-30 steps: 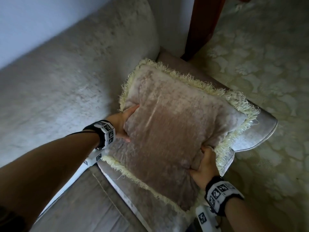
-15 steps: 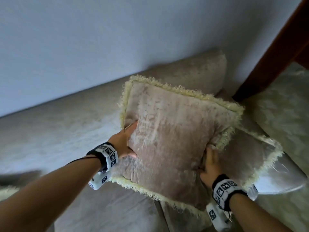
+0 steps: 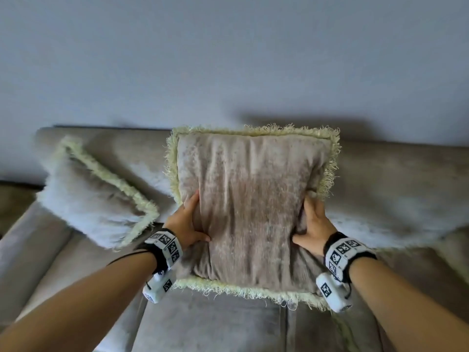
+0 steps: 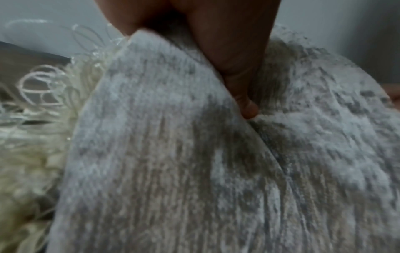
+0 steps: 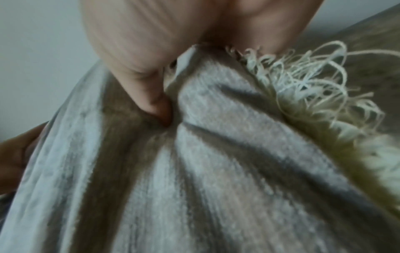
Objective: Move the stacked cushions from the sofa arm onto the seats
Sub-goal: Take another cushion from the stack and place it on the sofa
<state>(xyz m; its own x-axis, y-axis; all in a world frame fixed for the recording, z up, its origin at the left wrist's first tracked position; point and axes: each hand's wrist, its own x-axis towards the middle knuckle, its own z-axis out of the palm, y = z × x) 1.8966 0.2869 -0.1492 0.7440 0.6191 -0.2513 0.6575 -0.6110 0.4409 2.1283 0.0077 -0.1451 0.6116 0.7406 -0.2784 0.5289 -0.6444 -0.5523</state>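
A beige velvet cushion (image 3: 251, 204) with a pale yellow fringe is held upright in front of the sofa backrest (image 3: 396, 179), above the seat (image 3: 215, 323). My left hand (image 3: 189, 222) grips its left side and my right hand (image 3: 313, 224) grips its right side, thumbs pressed into the front. In the left wrist view my thumb (image 4: 240, 71) digs into the cushion's velvet (image 4: 194, 171); in the right wrist view my thumb (image 5: 149, 95) does the same in the cushion's cloth (image 5: 216, 179). A second fringed cushion (image 3: 96, 196) leans against the backrest at the left.
A plain grey wall (image 3: 228, 59) rises behind the sofa. The seat has a seam (image 3: 283, 329) between two seat pads below the held cushion. Dark floor (image 3: 12, 199) shows at the far left edge.
Both hands have lifted the cushion off the sofa arm and swung it left to the middle of the sofa; it now stands upright before the backrest. The other stacked cushion has left the view.
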